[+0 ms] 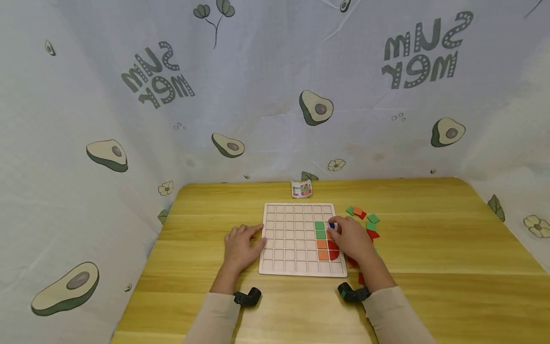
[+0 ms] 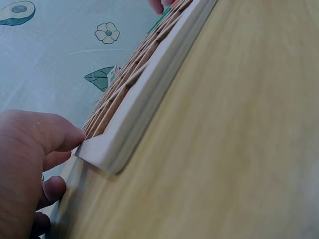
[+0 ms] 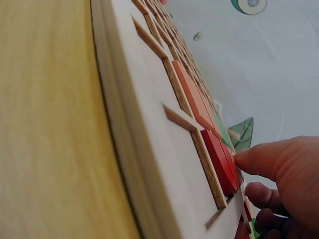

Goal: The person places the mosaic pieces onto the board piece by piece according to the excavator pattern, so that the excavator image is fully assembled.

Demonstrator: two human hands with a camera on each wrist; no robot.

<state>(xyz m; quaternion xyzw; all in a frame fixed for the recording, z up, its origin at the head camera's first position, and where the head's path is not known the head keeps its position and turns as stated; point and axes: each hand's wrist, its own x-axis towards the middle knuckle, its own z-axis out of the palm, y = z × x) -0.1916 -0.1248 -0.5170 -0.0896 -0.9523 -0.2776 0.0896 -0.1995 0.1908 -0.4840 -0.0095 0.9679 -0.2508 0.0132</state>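
A pale wooden grid board [image 1: 283, 268] lies on the table, with two green tiles [image 1: 320, 230], orange tiles [image 1: 322, 250] and red rounded tiles [image 1: 333, 250] set in cells at its right side. My left hand [image 1: 240, 247] rests against the board's left edge, index finger and thumb spread along it. In the left wrist view, the thumb touches the board near its corner. My right hand [image 1: 354, 240] is over the right columns, pinching a small dark blue piece [image 1: 332, 225] between thumb and index finger. The palm hides part of that edge; the piece's full shape is covered.
Loose green, orange and red tiles [image 1: 373, 218] lie scattered on the table right of the board, some under my right forearm. A small patterned card [image 1: 301, 189] stands behind the board. A curtain printed with avocados [image 1: 316, 107] hangs at the table's back edge.
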